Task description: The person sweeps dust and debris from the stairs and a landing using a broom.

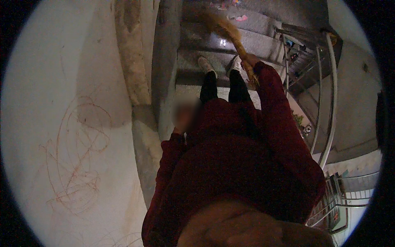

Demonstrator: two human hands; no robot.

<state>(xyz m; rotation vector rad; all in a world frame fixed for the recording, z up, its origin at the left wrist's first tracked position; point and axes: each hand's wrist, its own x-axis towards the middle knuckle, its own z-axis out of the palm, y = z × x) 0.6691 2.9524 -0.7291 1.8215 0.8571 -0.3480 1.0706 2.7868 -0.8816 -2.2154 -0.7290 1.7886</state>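
In my right hand [250, 60] I grip a straw broom [230, 32], the fingers closed round its bound handle. The straw fans out away from me, over the stair steps [189, 41]; its far tips are smeared. A short frayed end of the broom sticks out behind the hand, towards my body. My left hand [184, 119] hangs low beside my left hip, close to the wall side. It is blurred, so its fingers do not show, nor whether anything is in them.
My shoes [207, 66] stand on a step. Small pink and coloured scraps [238, 18] lie on a step farther off. A metal railing [331, 94] runs along the right, with objects on a lower level beyond it. On the left rises a pale wall [98, 53] with reddish scribbles.
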